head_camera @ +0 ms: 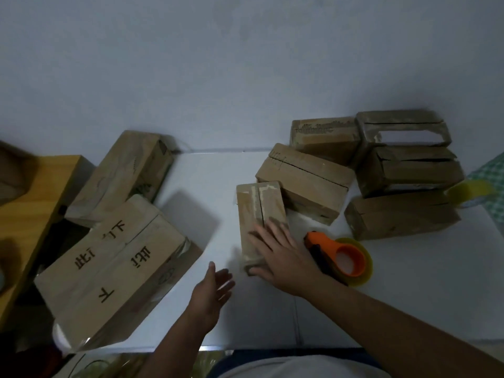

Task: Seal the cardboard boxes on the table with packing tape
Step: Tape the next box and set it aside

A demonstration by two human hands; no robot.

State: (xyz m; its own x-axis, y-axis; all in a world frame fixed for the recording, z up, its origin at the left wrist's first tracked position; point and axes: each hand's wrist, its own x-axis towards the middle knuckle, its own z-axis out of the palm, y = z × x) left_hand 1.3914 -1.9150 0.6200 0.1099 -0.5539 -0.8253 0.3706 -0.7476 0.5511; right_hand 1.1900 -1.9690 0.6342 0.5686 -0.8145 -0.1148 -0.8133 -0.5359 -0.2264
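Mid-batch by the look: right grip (278, 257) flat, fingers straight, on small unsealed carton (259, 214) mid-tabletop (409, 282), left grip (210, 293) open and empty, orange tape dispenser (341, 257) idle beside, open-seamed boxes (403, 170) stacked behind.

bare white table (207, 181) strip open between left boxes (117, 271) and small centre box (256, 214), right side blocked by box cluster (381, 170), tape dispenser (341, 257) just right of centre box

The right hand (281, 257) covers the small box's (257, 211) near end; the far tape roll (471, 196) sits half behind boxes; the left hand (210, 293) is blurred.
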